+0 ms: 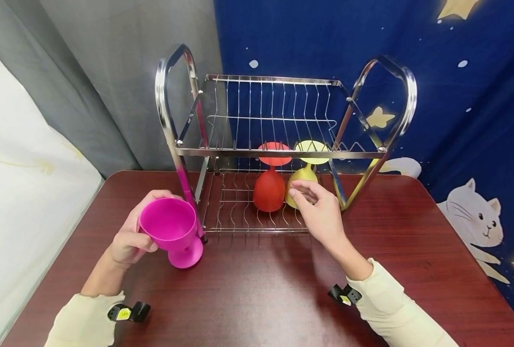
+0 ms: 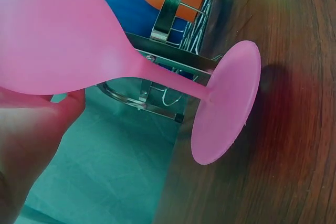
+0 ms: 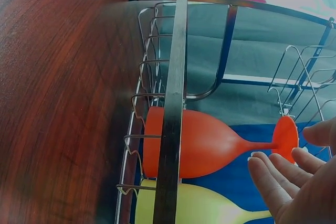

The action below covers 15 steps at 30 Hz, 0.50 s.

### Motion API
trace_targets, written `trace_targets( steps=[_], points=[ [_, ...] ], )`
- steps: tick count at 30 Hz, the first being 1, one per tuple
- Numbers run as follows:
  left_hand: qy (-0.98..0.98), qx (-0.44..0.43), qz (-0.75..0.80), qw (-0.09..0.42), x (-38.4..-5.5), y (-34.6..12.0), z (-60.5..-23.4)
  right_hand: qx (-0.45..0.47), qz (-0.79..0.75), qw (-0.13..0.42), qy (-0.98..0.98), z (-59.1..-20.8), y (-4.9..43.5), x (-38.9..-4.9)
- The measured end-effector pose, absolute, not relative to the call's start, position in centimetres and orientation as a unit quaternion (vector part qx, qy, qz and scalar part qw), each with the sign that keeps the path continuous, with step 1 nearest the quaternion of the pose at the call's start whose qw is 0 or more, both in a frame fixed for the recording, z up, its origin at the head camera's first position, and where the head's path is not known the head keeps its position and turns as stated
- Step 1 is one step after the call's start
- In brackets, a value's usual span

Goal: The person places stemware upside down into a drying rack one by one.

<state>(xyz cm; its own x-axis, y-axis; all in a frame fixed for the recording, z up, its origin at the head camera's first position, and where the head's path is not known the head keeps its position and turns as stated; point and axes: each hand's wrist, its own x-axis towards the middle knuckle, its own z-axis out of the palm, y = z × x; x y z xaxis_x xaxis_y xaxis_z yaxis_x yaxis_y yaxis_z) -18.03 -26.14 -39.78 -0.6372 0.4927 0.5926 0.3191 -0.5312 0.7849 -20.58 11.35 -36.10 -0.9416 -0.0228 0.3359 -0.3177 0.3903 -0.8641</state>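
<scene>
My left hand (image 1: 128, 238) grips a bright pink plastic goblet (image 1: 168, 222) by its bowl, mouth tilted up and toward me. In the left wrist view, the goblet's stem and round foot (image 2: 227, 103) point at the wooden table, close over it. On the lower tier of a chrome dish rack (image 1: 278, 153), a red goblet (image 1: 269, 193) stands upside down beside a yellow goblet (image 1: 304, 174). In front of the yellow one is my right hand (image 1: 322, 212), holding nothing, its fingers loosely bent. The right wrist view has those fingers near the red goblet's foot (image 3: 285, 139).
The rack's upper wire tier (image 1: 274, 101) overhangs the two inverted goblets, between tall curved side frames (image 1: 163, 103). A reddish-brown table (image 1: 257, 289) bears the rack. Behind stand a grey curtain (image 1: 131, 72) and a blue star-patterned curtain (image 1: 309, 38).
</scene>
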Motion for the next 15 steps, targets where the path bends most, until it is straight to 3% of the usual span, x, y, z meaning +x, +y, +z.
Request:
trace_targets(
  steps=[15],
  points=[
    [0.486, 0.45, 0.737, 0.135, -17.82, -25.46, -39.47, 0.104, 0.543, 0.141, -0.821, -35.98, 11.35, -20.5]
  ],
)
